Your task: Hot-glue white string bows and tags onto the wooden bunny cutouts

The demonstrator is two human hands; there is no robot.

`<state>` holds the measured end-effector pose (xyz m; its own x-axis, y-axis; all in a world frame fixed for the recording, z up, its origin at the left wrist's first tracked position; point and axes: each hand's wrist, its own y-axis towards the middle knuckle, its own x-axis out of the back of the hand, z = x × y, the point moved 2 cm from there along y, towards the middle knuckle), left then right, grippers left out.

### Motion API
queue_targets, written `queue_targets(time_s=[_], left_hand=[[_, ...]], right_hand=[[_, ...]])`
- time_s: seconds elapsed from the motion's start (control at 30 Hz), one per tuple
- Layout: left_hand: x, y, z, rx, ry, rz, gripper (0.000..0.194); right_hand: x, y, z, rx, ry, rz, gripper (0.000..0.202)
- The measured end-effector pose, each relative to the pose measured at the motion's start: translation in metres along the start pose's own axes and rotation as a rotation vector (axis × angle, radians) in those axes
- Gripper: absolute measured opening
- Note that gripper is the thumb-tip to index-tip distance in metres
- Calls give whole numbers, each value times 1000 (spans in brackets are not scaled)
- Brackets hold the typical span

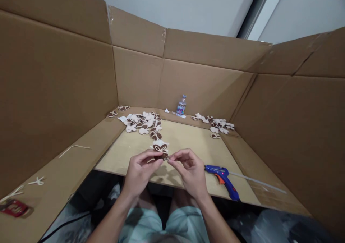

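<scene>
Near the front edge of the pale board, my left hand [142,169] grips a brown and white piece [161,148] with a cream bow on it. My right hand [190,169] is at the piece's lower right edge, thumb and finger pinched on something too small to name. A blue glue gun [222,178] with an orange trigger and a long clear stick lies to the right of my right hand. A heap of similar brown and white pieces [144,122] sits behind my hands to the left, and another heap [219,124] is at the back right.
Cardboard walls [205,88] stand around the board [183,131]. A small water bottle [181,105] is at the back. On the left cardboard lie a cream cord [74,147], a knotted cord [37,180] and a red object [14,207].
</scene>
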<state>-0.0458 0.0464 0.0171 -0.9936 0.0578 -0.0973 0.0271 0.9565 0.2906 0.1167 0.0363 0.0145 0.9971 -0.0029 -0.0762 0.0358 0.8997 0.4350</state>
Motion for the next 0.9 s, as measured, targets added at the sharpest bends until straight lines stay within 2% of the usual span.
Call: queue_targets(time_s=[0.27, 0.53, 0.67, 0.77, 0.9], left_hand=[[-4, -1, 3, 20, -5, 7, 14], [-3, -3, 3, 66, -38, 17, 13], [-4, -4, 4, 113, -145, 63, 15], [-5, -5, 5, 168, -234, 98, 16], [-4, -5, 2, 194, -212, 135, 19]], right_hand=[[0, 0, -5, -25, 17, -28, 13], [-2, -1, -4, -121, 106, -47, 21], [-4, 0, -8, -226, 287, 19, 30], [-4, 1, -10, -268, 398, 114, 34], [6, 0, -4, -232, 349, 223, 53]])
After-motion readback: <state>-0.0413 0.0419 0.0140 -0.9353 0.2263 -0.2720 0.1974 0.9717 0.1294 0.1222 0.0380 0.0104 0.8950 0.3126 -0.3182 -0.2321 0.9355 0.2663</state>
